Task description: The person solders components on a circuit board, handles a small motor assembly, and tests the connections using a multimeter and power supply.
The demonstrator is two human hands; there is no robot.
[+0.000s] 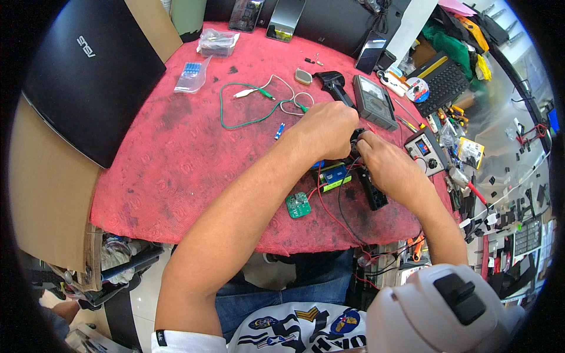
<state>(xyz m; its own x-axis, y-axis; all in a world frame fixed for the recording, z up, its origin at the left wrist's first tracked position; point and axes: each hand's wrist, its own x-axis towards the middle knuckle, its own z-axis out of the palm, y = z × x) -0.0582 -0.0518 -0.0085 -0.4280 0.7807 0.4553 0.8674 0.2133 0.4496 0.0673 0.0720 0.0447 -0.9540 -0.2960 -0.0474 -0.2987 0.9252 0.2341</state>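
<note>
My left hand (333, 128) is closed over the middle of the red mat (147, 188); what it holds is hidden. Beside it, my right hand (384, 165) has its fingers bent around a small black part (357, 136). Below them lie a battery pack (335, 176) with green cells and a blue board, a green circuit board (298, 205) on red wires, and a black casing (372, 193) partly under my right hand. A black handled device (333, 85) lies just beyond my left hand.
A closed black laptop (88, 82) stands left. Test leads (247, 117), a grey meter (374, 100), several phones (285, 20) and bagged parts (191, 76) lie farther back. A power supply (425, 153), a keyboard (444, 82) and tools crowd the right. A person's leg (62, 312) shows lower left.
</note>
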